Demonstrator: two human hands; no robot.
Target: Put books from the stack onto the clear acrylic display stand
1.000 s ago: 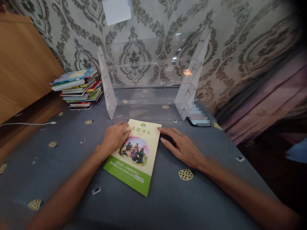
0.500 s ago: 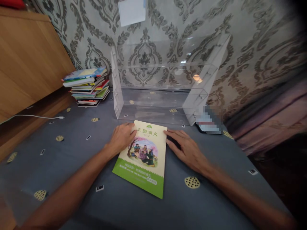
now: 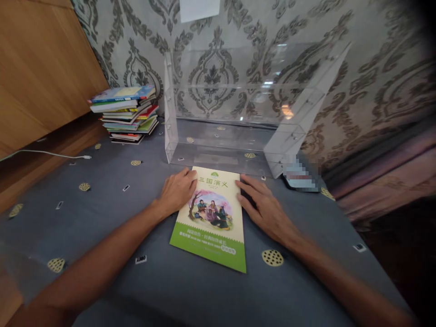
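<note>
A paperback book with a cream and green cover lies face up on the grey patterned sheet, its title towards the far side. My left hand is closed at its upper left edge, the thumb on the cover and the other fingers along the side, partly hidden. At the upper right edge, my right hand touches the book with its thumb and forefinger tips, its fingers stretched and apart. Just beyond the book stands a clear acrylic rack with slanted tiers and white-looking side panels.
A stack of books stands at the back left, beside a wooden cabinet. A white cable crosses the left side. A pixelated dark-edged object lies right of the rack. Patterned wallpaper is behind.
The book has turned slightly, its near edge swinging to the right. Both hands stay at its upper edges. The camera view has shifted a little.
</note>
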